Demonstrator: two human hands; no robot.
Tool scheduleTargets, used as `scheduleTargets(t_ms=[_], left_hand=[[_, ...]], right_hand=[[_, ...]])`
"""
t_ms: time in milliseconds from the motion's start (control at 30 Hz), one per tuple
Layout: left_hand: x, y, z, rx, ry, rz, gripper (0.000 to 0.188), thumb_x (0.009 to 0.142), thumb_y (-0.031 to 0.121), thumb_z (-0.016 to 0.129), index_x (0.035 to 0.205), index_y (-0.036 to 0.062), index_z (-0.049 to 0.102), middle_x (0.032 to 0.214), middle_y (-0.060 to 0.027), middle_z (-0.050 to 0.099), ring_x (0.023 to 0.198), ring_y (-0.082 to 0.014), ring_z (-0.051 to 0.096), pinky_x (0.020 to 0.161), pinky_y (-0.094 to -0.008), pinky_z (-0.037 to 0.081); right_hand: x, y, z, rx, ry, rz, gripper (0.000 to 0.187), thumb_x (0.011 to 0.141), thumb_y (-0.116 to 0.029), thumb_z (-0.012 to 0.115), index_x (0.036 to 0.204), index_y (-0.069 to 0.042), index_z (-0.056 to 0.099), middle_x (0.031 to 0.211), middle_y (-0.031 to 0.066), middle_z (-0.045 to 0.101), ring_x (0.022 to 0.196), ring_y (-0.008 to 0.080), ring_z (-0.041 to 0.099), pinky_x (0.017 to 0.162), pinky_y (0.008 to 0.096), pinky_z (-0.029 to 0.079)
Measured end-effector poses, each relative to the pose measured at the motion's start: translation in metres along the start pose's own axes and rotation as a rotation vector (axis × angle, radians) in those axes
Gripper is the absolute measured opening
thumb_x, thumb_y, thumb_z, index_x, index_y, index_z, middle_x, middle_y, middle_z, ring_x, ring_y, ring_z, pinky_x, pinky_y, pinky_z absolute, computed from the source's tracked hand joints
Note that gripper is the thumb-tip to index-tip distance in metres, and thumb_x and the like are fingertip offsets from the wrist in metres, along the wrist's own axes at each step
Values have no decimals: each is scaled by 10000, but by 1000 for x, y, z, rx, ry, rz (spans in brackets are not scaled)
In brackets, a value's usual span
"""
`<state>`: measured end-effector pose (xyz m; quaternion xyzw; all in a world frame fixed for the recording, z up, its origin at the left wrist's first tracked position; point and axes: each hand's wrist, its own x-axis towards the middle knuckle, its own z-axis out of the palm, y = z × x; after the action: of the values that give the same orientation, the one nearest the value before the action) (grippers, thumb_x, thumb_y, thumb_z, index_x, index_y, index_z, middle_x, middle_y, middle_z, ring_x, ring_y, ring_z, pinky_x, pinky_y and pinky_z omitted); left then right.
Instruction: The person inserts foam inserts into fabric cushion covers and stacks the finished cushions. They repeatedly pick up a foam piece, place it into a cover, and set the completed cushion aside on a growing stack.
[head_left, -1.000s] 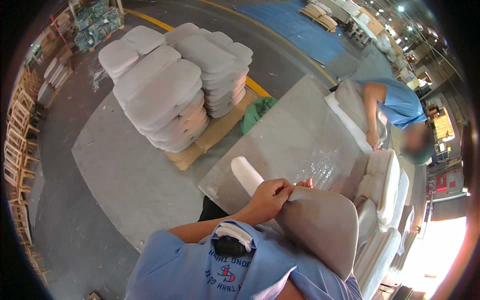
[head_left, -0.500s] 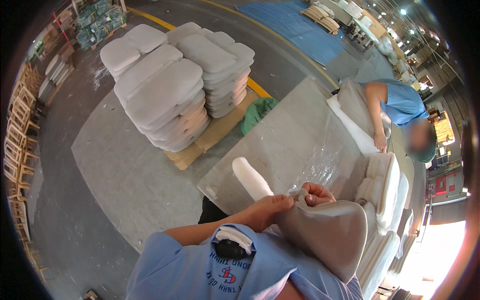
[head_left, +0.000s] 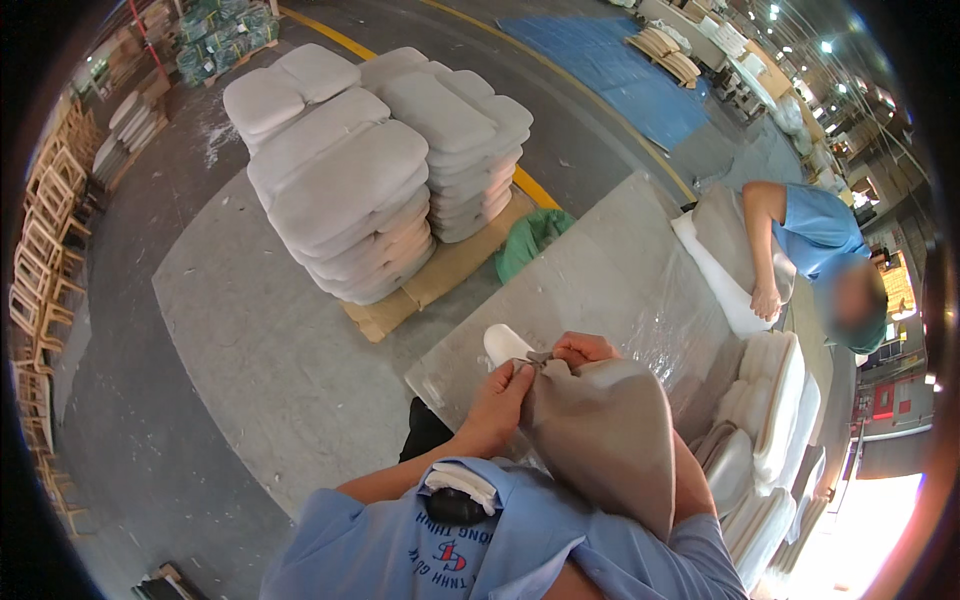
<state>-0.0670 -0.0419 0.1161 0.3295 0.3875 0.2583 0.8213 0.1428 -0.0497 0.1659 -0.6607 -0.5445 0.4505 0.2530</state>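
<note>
A grey-brown cushion cover (head_left: pixel 610 430), puffed out and rounded, hangs between my hands over the near edge of the table. My left hand (head_left: pixel 502 392) pinches a bunched bit of its edge, thumb against fingers. Just beyond, my right hand (head_left: pixel 583 348) grips the same gathered edge with curled fingers. The cover hides part of my right forearm. Past my left fingertips, the rounded end of a white padding piece (head_left: pixel 503 344) lies on the plastic-covered table (head_left: pixel 625 270); the rest of it is hidden by my hands and the cover.
Stacked white padding (head_left: pixel 765 400) and folded covers (head_left: pixel 727 460) sit at the table's right end. Across it, a co-worker in blue (head_left: pixel 815 225) handles another cover and white pad. Tall cushion stacks (head_left: pixel 340 180) stand on cardboard beyond, beside a green bag (head_left: pixel 525 243). Wooden chair frames (head_left: pixel 45 270) line the far left.
Both hands have moved left and away from me with the cover, now over much of the white padding piece. More of my right forearm shows. The whole view has shifted slightly.
</note>
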Motion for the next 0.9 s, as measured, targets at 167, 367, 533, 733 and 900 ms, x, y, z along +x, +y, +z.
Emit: scheduleTargets(t_ms=[167, 367, 533, 733, 900], left_hand=[[32, -3, -19, 310, 244, 169, 286, 1121, 287, 528, 1160, 30, 647, 980, -22, 658, 903, -114, 568, 830, -284, 479], [67, -23, -41, 403, 515, 438, 284, 1117, 270, 505, 1072, 11, 612, 916, -100, 647, 848, -192, 586, 817, -357, 505], [97, -45, -55, 575, 599, 373, 248, 1095, 271, 510, 1085, 35, 585, 992, -264, 688, 956, -484, 658, 838, -530, 501], [135, -73, -82, 676, 540, 276, 263, 1080, 309, 520, 1095, 54, 581, 990, -268, 682, 964, -496, 653, 847, -557, 495], [150, -59, -104, 947, 351, 468, 317, 994, 211, 677, 1275, 109, 573, 961, -151, 713, 927, -375, 695, 818, -500, 523]], right_hand=[[38, 2, 18, -84, 80, -65, 129, 954, -161, 719, 956, -35, 691, 796, 72, 664, 773, 113, 603, 698, 322, 501], [75, -4, 22, -161, -57, -68, 176, 850, -170, 728, 938, -35, 658, 810, 98, 645, 781, 171, 594, 732, 360, 509], [115, 48, 33, -48, -164, -298, 172, 903, -188, 716, 996, -46, 691, 943, 59, 683, 846, 153, 616, 766, 342, 520], [148, 128, 58, 634, -221, -120, 284, 972, -184, 704, 1226, -58, 716, 1194, 67, 740, 1079, 189, 690, 940, 352, 555], [129, 103, 41, -326, -42, -149, 316, 1001, -220, 693, 1285, -81, 708, 1269, 96, 725, 1140, 217, 687, 1005, 394, 539]])
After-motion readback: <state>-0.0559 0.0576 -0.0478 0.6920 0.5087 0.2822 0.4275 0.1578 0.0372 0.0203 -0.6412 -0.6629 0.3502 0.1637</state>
